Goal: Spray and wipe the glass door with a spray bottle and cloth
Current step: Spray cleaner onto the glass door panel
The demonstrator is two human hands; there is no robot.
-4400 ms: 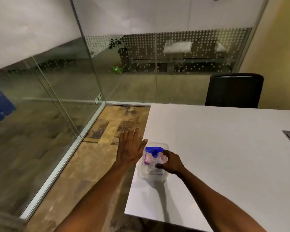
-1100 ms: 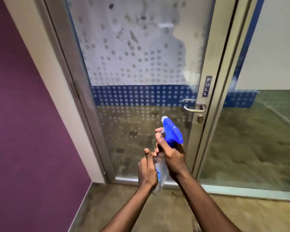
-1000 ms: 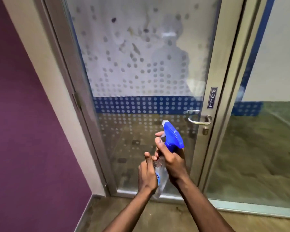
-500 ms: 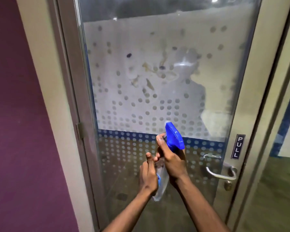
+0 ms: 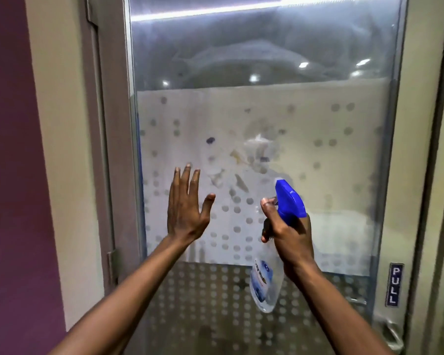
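Note:
The glass door [image 5: 318,139] fills the view, with a frosted dotted band and smudges near its middle. My right hand [image 5: 289,237] is wrapped around the neck of a clear spray bottle [image 5: 265,288] with a blue trigger head [image 5: 290,201], its nozzle aimed at the glass and a finger on the trigger. My left hand [image 5: 186,208] is raised beside it, palm toward the glass, fingers spread, holding nothing. No cloth is in sight.
The grey metal door frame [image 5: 108,149] with a hinge [image 5: 112,262] runs down the left, next to a cream jamb and a purple wall [image 5: 10,175]. A "PULL" sign [image 5: 394,284] and the lever handle [image 5: 392,334] sit at the lower right.
My left hand has left the bottle, risen and opened flat toward the glass. The right hand has lifted the bottle higher. My view has tilted up the door.

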